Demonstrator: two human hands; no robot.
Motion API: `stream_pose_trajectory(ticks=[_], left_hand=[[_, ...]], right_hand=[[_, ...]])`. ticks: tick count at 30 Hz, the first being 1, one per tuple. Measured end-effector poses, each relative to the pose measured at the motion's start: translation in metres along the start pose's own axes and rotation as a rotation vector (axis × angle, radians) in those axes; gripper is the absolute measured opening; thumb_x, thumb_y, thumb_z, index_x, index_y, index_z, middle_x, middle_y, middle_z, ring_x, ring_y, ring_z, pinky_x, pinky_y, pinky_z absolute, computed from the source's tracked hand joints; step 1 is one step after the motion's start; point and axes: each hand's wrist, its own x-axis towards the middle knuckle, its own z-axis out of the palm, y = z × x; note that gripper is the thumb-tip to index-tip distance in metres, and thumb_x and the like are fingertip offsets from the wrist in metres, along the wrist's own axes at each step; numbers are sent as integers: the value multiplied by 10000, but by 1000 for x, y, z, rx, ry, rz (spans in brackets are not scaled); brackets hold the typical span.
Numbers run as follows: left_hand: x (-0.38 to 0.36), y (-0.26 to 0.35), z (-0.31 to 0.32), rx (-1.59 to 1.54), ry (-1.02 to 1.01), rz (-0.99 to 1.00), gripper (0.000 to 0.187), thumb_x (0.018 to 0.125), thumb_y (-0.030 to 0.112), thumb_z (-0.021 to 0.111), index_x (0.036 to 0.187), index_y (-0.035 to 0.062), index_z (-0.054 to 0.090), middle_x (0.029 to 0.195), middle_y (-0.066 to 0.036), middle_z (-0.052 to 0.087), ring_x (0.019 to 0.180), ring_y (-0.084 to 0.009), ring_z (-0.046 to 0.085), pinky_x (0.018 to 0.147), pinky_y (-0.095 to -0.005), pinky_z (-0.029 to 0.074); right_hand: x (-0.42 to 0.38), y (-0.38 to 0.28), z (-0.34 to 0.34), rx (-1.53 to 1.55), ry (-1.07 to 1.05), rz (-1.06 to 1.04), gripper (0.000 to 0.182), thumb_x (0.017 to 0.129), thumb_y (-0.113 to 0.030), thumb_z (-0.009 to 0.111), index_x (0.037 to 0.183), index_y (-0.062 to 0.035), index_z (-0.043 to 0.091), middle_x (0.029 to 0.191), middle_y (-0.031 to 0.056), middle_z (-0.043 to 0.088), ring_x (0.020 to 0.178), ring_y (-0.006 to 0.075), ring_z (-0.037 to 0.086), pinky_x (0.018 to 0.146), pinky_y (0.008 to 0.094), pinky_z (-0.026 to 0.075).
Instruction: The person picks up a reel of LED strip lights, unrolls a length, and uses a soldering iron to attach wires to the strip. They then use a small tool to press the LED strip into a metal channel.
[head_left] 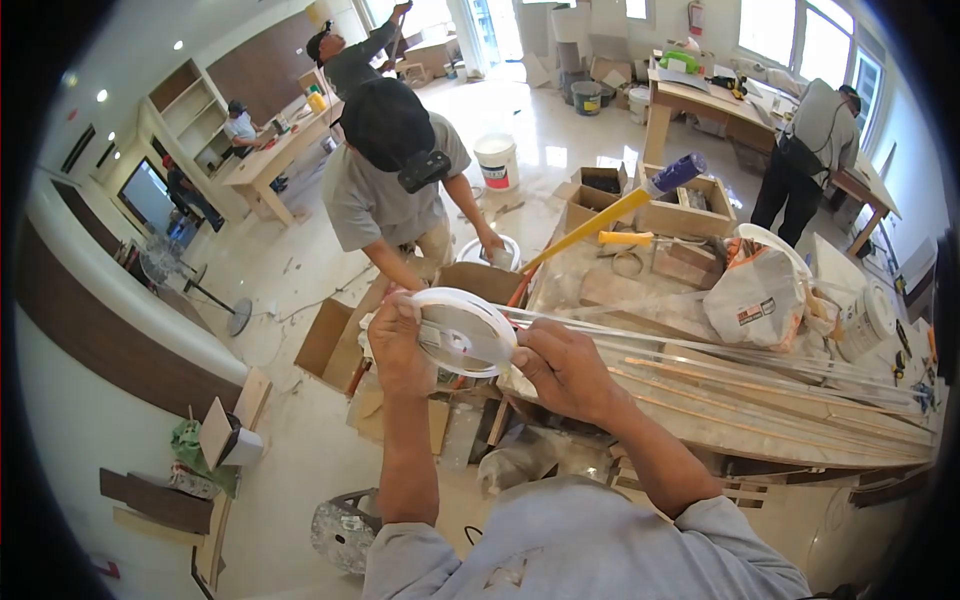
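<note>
A flat round white roll (463, 331), with a pale rim and a centre hole, is held up in front of my chest. My left hand (400, 345) is closed on its left edge. On the right edge, my right hand (562, 368) pinches the rim between thumb and fingers. Beyond the roll a co-worker in a grey shirt and black cap (388, 124) bends forward, one hand at a white bucket (487, 254). Behind my right hand, long thin strips (720, 380) lie along a cluttered work table (600, 290).
A yellow-handled tool (600, 219) slants over the table near wooden boxes (688, 210) and a white sack (757, 300). An open cardboard box (325, 340) stands on the floor at left. A fan (170, 265) stands farther left. Other people work at tables behind.
</note>
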Motion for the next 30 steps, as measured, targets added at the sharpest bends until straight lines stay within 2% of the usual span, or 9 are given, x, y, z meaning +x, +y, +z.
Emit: stream_pose_trajectory(ticks=[4,6,13,16,18,21,24,27,30], left_hand=[[-9,2,14,-46,112,-94,433,1042,403,629,1174,-7,662,1053,-89,723,932,-197,698,878,-363,559],[-16,-7,10,-136,103,-135,536,1072,490,522,1271,1,617,1217,-138,686,1099,-240,669,975,-413,539],[-29,-23,32,-432,371,-261,557,1070,490,513,1371,23,554,1301,-120,639,1210,-272,604,1088,-486,456],[-23,-14,0,-213,229,-235,502,1074,378,552,1377,-22,532,1264,-147,658,1158,-244,646,992,-407,529],[-1,4,2,314,-213,68,435,1005,299,679,1287,-26,614,1151,-126,704,1078,-200,664,937,-367,536],[23,27,14,775,-363,-28,336,915,214,789,1137,-23,703,993,-84,732,935,-153,679,847,-312,542],[41,14,7,503,-190,-92,243,898,177,817,1022,-18,743,896,-44,732,816,-116,671,774,-267,540],[53,8,-4,448,-67,-43,246,911,165,813,1065,-10,737,927,-47,735,799,-87,658,754,-235,524],[55,-3,-3,206,36,13,236,922,173,810,1065,-1,735,917,-34,729,781,-77,639,728,-237,511]], right_hand=[[-7,10,13,52,31,-9,189,994,-196,653,1043,-14,669,846,153,589,755,354,605,670,438,484],[-10,11,16,59,52,-17,168,989,-173,660,1059,-21,673,824,145,579,713,341,586,648,423,472],[-2,27,20,74,94,21,206,999,-193,659,945,3,620,772,151,559,650,302,548,601,412,436],[4,32,7,88,-9,1,247,1013,-222,645,918,4,617,745,154,560,646,298,542,599,413,429],[13,30,-4,106,-92,-17,268,1020,-238,636,908,4,618,730,156,560,640,298,538,599,411,427],[30,25,-10,60,-251,58,274,998,-242,636,925,21,632,833,214,629,723,386,578,669,454,461],[45,26,-6,110,-193,88,287,989,-269,664,955,16,656,820,186,637,700,309,587,661,421,462],[49,36,3,183,-148,253,352,954,-346,728,1026,-2,709,760,99,632,677,178,557,644,367,459],[41,48,13,238,-100,296,374,944,-371,745,1020,-6,721,740,74,617,673,152,540,632,354,452]])
